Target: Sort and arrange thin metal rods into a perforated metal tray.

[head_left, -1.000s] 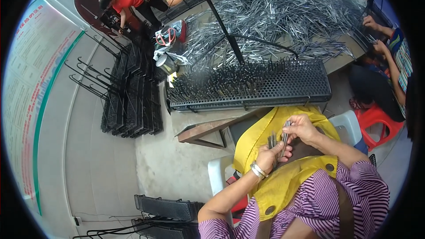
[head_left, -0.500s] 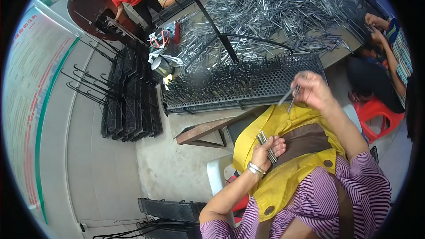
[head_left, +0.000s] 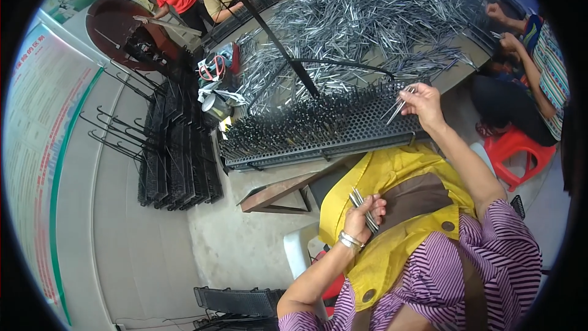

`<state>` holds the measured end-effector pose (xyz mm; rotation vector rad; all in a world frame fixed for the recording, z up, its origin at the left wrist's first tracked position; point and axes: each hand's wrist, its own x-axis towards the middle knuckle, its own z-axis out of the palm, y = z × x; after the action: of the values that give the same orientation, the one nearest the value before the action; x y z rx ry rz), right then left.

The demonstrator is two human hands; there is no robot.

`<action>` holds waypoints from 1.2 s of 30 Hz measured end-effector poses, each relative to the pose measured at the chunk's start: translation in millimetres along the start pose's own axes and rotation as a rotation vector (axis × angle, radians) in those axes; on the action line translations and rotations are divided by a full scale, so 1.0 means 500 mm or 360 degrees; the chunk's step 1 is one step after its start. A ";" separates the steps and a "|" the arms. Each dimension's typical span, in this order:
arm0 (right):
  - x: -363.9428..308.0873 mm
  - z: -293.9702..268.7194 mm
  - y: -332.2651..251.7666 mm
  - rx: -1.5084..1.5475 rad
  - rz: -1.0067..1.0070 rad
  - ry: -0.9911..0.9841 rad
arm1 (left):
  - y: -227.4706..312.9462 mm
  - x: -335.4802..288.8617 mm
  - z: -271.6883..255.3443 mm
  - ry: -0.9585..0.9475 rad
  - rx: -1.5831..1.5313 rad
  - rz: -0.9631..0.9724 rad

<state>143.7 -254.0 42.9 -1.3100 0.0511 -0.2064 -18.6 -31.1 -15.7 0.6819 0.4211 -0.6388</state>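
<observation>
My left hand [head_left: 362, 216], a bangle at its wrist, is closed round a small bundle of thin metal rods [head_left: 356, 197] at the yellow and brown apron [head_left: 416, 199]. Farther forward, my right hand [head_left: 424, 105] pinches a few more slim metal rods [head_left: 390, 112], their ends slanting down over the right part of a black perforated rack [head_left: 373, 130]. Dark-tipped rods [head_left: 288, 125] stand upright and close together across the rack's left and middle. Whether the pinched rods touch the rack I cannot tell. A big loose heap of silvery rods [head_left: 367, 18] covers the table behind.
A black bar [head_left: 275, 43] slants up from the rack. Red-handled scissors [head_left: 211, 68] and a metal cup [head_left: 215, 105] are at the table's left end. Black racks [head_left: 177, 153] are stacked at left. Another person's hand [head_left: 509, 43] is at right, above a red stool [head_left: 520, 159].
My right hand has moved forward from above the apron to over the rack, with the rods in its fingers. My left hand stays near the apron, closed round its bundle.
</observation>
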 end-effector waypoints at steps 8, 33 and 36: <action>-0.002 0.000 -0.021 0.0423 0.0298 -0.0002 | -0.001 -0.003 0.009 0.0045 0.0014 0.0019; -0.006 0.022 -0.021 0.0319 0.0158 -0.0154 | -0.013 0.009 0.000 -0.0034 -0.0150 -0.0003; 0.007 0.036 -0.016 0.0201 -0.0045 -0.0181 | -0.009 0.017 -0.009 -0.0090 -0.0093 0.0025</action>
<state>149.2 -239.2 55.3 -1.1947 -0.0760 -0.1568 -16.0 -34.2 -25.4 0.6097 0.3800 -0.6270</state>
